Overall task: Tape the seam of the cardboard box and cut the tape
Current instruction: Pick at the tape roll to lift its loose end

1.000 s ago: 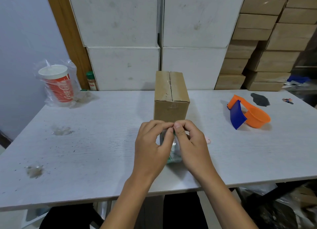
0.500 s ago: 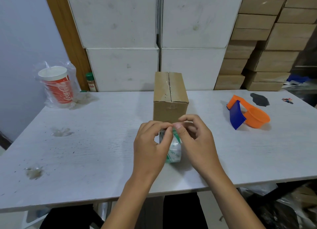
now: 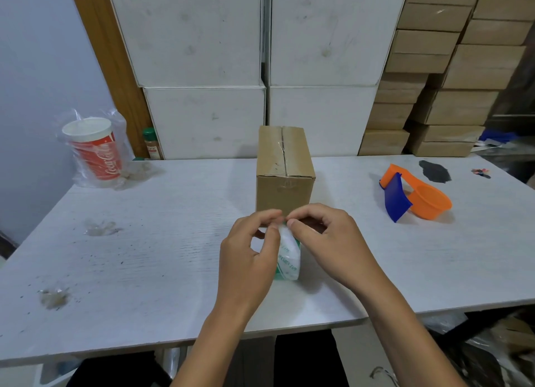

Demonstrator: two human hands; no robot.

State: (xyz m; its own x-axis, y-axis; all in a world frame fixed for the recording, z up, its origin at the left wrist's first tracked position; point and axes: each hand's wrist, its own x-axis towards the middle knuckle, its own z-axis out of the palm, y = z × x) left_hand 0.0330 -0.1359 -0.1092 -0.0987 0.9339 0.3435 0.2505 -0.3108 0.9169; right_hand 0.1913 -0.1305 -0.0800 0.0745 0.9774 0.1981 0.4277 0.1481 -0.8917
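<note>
A small brown cardboard box [image 3: 285, 169] stands upright in the middle of the white table [image 3: 162, 241], its top seam running away from me. Just in front of it a roll of clear tape [image 3: 288, 256] with green print stands on edge on the table. My left hand [image 3: 249, 259] wraps around the roll's left side, thumb and fingers on its top. My right hand [image 3: 333, 241] pinches at the top of the roll with thumb and forefinger, where the tape's end seems to be. An orange and blue tape cutter [image 3: 411, 195] lies to the right.
A red paper cup in a plastic bag [image 3: 94, 149] stands at the table's back left, next to a small green-capped bottle [image 3: 152, 143]. White cartons [image 3: 260, 68] and stacked brown boxes [image 3: 434, 82] line the wall behind. A dark scrap [image 3: 434, 170] lies far right.
My right hand has shifted a little to the right and opened its grip, uncovering more of the tape roll. Both hands stay at the roll's top. The box has not moved.
</note>
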